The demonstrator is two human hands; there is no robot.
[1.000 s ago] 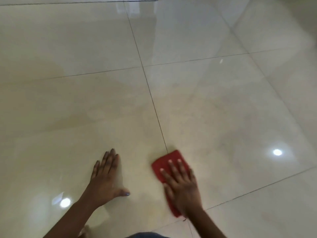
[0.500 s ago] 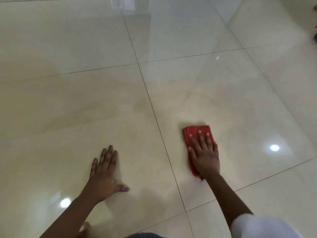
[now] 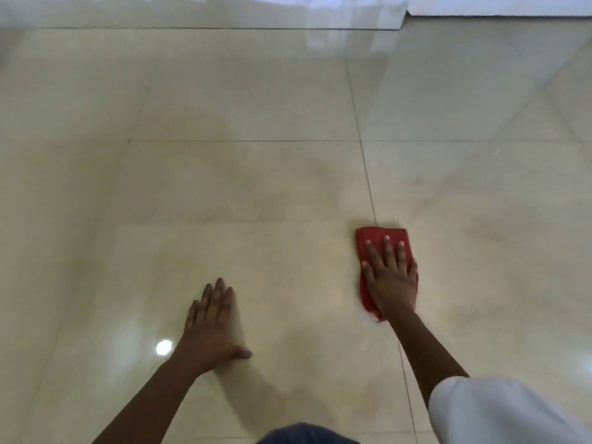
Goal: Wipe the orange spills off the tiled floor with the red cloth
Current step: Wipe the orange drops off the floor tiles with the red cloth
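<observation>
Since half a second ago, our right hand [image 3: 390, 283] has slid the cloth [image 3: 378, 237] left onto the grout line [image 3: 362, 139], and our straight, spread fingers press it flat to the floor [image 3: 224, 187]. Our left hand [image 3: 211, 328] stays planted well apart, fingers straight and close, thumb out, near a light glint [image 3: 164, 347]. Glossy cream tiles with faint tan smears run to a white wall base [image 3: 499, 4], and a white sleeve [image 3: 499, 411] fills the near right.
</observation>
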